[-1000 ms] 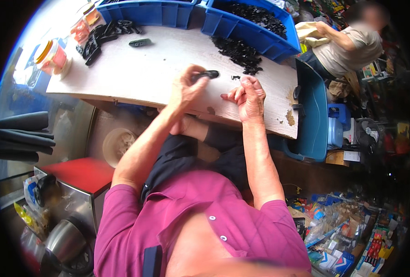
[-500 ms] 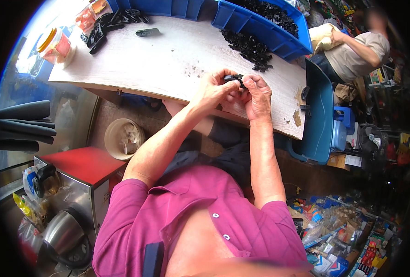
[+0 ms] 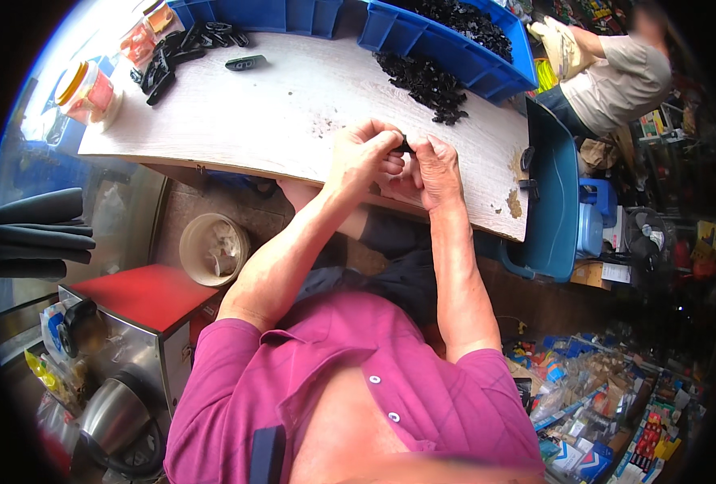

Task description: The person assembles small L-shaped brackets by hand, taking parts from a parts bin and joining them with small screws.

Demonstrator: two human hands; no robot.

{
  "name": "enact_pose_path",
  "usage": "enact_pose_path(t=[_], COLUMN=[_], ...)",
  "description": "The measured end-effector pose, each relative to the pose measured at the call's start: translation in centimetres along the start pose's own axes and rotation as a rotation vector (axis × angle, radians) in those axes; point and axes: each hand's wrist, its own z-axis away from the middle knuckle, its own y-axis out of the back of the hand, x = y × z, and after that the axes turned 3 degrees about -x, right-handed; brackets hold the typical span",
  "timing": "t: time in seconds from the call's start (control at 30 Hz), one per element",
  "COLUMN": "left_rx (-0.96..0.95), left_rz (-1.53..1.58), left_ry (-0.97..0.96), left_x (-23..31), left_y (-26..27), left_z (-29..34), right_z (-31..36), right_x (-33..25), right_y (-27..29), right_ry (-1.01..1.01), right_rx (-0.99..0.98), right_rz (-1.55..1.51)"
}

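Observation:
Over the near edge of the pale wooden table (image 3: 293, 97), both of my hands are brought close together. A small black plastic piece (image 3: 405, 146) shows between the fingertips, mostly covered by them. My left hand (image 3: 361, 155) pinches it from the left, thumb and forefinger closed. From the other side my right hand (image 3: 439, 171) closes on it with thumb and curled fingers. Past my hands lies a heap of small black parts (image 3: 426, 87). A single long black piece (image 3: 246, 62) rests apart on the tabletop, near a pile of similar black pieces (image 3: 168, 60) at the far left.
A blue bin (image 3: 455, 60) full of black parts stands at the back. Clear jars (image 3: 89, 93) occupy the left end. A teal tub (image 3: 553, 202) adjoins the table's right end. Below are a bucket (image 3: 205, 246) and a red-topped cabinet (image 3: 144, 294). Another person (image 3: 612, 85) is at right.
The black piece is now more covered by my fingers, and my right fingers have curled in closer. The other person's arm has shifted. The whole view has moved slightly.

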Motion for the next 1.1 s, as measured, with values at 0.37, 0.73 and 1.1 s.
enact_pose_path(t=[0.37,0.73,1.1], left_rx=[0.200,0.069,-0.001], left_rz=[-0.988,-1.691,-0.199], left_ry=[-0.563,-0.787,-0.173], left_x=[0.5,0.9,-0.4], left_y=[1.2,1.9,1.1], left_z=[-5.1,-12.0,-6.0], right_z=[0.5,0.6,0.1], right_x=[-0.4,-4.5,-2.0], right_y=[-0.3,10.6,7.2], right_ry=[0.106,0.011,0.022], right_rx=[0.165,0.898,0.416], right_rz=[-0.231,-0.314,-0.240])
